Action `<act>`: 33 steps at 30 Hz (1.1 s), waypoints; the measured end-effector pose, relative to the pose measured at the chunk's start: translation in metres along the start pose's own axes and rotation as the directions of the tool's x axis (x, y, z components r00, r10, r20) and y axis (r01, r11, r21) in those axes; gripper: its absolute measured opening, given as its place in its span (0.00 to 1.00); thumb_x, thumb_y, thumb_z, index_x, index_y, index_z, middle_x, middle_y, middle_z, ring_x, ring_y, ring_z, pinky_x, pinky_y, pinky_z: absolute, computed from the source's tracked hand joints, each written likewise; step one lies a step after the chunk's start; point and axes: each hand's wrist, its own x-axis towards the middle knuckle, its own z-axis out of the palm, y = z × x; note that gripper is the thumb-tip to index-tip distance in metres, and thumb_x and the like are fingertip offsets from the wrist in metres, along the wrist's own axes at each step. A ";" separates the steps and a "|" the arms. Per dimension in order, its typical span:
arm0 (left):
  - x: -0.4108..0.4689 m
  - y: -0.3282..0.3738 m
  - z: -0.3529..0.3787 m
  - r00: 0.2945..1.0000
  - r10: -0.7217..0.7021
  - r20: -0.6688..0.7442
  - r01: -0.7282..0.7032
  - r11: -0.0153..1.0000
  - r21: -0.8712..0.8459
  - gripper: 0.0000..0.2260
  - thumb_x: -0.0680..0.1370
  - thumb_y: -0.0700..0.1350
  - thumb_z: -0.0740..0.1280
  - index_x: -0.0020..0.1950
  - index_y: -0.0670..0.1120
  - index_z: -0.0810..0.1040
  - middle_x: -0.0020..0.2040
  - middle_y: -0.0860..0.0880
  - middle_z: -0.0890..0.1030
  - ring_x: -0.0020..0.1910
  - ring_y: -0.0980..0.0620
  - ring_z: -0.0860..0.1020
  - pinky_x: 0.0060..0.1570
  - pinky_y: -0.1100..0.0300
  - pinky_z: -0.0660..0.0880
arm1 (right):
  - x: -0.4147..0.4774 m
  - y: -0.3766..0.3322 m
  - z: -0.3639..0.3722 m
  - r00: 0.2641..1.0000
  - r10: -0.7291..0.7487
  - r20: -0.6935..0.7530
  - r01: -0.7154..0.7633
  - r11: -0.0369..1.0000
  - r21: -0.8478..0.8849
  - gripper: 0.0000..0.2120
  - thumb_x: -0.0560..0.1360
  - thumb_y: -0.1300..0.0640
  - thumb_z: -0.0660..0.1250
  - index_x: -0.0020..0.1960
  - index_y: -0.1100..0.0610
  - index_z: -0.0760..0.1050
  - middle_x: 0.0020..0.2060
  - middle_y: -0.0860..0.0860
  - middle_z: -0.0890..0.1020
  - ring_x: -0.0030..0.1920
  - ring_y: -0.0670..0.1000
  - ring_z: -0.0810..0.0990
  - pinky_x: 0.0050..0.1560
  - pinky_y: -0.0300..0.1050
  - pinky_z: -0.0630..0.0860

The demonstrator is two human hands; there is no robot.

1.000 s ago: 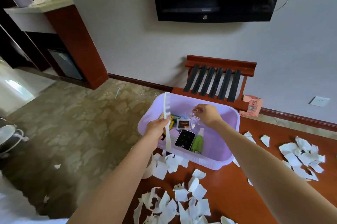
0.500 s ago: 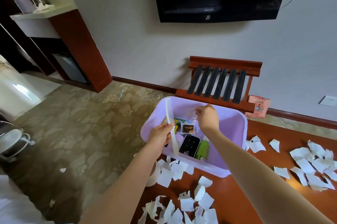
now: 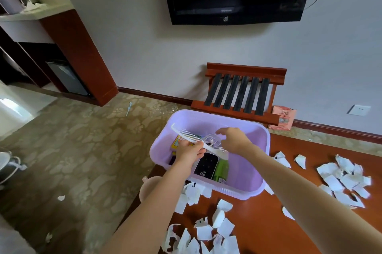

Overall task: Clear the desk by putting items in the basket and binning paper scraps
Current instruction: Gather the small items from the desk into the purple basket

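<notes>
One red-brown wooden desk [image 3: 258, 222], lilac plastic basket [image 3: 231, 188] at its edge; torn white paper scraps [image 3: 334, 183] left unbinned. Right hand [image 3: 234, 140] held open, empty; white plastic comb [image 3: 187, 134] gripped by left hand [image 3: 189, 153] above basket. Risk: teeth snagged in tangled white earphone cable [image 3: 214, 140] beneath.

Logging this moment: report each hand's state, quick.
Left hand: grips the white comb over the purple basket.
Right hand: open, fingers relaxed, holding nothing.
</notes>
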 end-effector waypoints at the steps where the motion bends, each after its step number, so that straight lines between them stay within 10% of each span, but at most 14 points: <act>1: 0.000 -0.001 0.004 1.000 0.001 0.003 -0.001 1.000 -0.014 0.10 0.78 0.33 0.62 0.38 0.43 0.73 0.36 0.45 0.77 0.34 0.54 0.77 0.30 0.71 0.76 | -0.001 0.002 -0.007 0.999 0.005 -0.038 -0.002 0.996 0.092 0.19 0.76 0.62 0.59 0.66 0.55 0.72 0.63 0.54 0.77 0.61 0.54 0.75 0.58 0.43 0.72; 4: 0.001 -0.002 0.017 1.000 -0.002 0.030 0.004 0.998 -0.062 0.04 0.78 0.33 0.63 0.43 0.38 0.75 0.40 0.44 0.78 0.38 0.52 0.78 0.31 0.70 0.78 | -0.013 0.000 -0.023 0.982 -0.089 0.166 0.011 0.907 0.421 0.14 0.79 0.54 0.62 0.62 0.55 0.76 0.54 0.51 0.80 0.50 0.49 0.76 0.50 0.37 0.72; 9: -0.007 -0.004 0.039 0.997 -0.009 0.072 0.016 0.995 -0.098 0.03 0.78 0.33 0.63 0.46 0.37 0.75 0.41 0.42 0.79 0.37 0.50 0.79 0.30 0.67 0.79 | -0.020 0.007 -0.021 0.972 -0.091 0.216 0.034 0.967 0.252 0.10 0.77 0.60 0.64 0.55 0.63 0.79 0.43 0.56 0.83 0.35 0.51 0.79 0.38 0.41 0.78; 17: -0.018 -0.011 0.037 0.994 -0.037 0.102 0.000 0.941 0.339 0.08 0.79 0.35 0.59 0.54 0.43 0.75 0.37 0.49 0.77 0.33 0.54 0.75 0.33 0.65 0.74 | -0.016 0.024 -0.021 0.998 0.037 0.042 -0.009 0.844 -0.536 0.14 0.74 0.72 0.57 0.57 0.62 0.75 0.53 0.59 0.79 0.54 0.59 0.79 0.43 0.47 0.71; 25: -0.025 -0.022 0.031 0.972 0.186 0.143 -0.234 0.744 0.626 0.10 0.79 0.38 0.59 0.54 0.45 0.78 0.51 0.46 0.81 0.52 0.46 0.80 0.52 0.56 0.78 | 0.003 0.027 0.006 0.996 0.069 0.061 -0.018 0.798 -0.603 0.15 0.79 0.65 0.55 0.62 0.60 0.75 0.61 0.56 0.78 0.62 0.57 0.76 0.55 0.45 0.74; 33: -0.022 -0.021 0.029 0.975 0.134 0.177 -0.214 0.773 0.597 0.09 0.80 0.38 0.58 0.48 0.48 0.76 0.47 0.48 0.81 0.46 0.51 0.78 0.52 0.54 0.78 | 0.006 0.031 0.007 0.996 0.071 0.052 -0.028 0.817 -0.576 0.16 0.82 0.58 0.53 0.63 0.60 0.75 0.62 0.56 0.77 0.63 0.57 0.76 0.58 0.47 0.73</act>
